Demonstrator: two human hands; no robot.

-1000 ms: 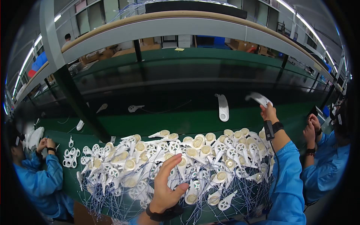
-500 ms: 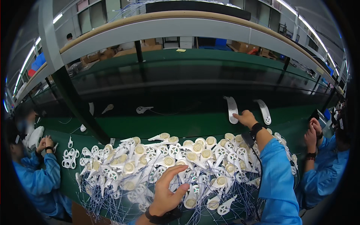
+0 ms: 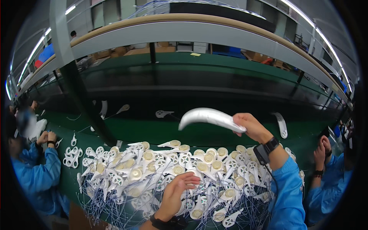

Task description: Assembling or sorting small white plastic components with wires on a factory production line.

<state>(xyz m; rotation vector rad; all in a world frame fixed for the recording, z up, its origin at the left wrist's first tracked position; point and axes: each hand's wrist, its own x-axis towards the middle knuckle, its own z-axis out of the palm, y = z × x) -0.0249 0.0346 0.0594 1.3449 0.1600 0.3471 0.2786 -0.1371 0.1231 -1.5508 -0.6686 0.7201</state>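
Note:
My right hand [image 3: 251,126] grips one end of a long curved white plastic shell [image 3: 209,117], raised over the far edge of the pile. The shell shows its smooth side and its free end points left. My left hand [image 3: 178,191] is held above the near middle of the pile, fingers spread and nothing in them. Below both hands lies a wide heap of white plastic parts [image 3: 178,169], with round cream-coloured discs and spoked wheel-like ends. Thin blue-white wires [image 3: 115,207] trail from the heap towards me.
A second curved shell [image 3: 281,125] lies on the dark belt [image 3: 214,100] at right, with a few small white parts at left. A dark post [image 3: 82,99] rises beside the heap. People in blue sleeves [image 3: 42,170] sit at both sides. A shelf [image 3: 172,32] spans overhead.
My right hand has taken hold of the nearer curved shell and lifted it off the belt, swinging it sideways towards the left. My left hand stays over the heap, its fingers slightly shifted.

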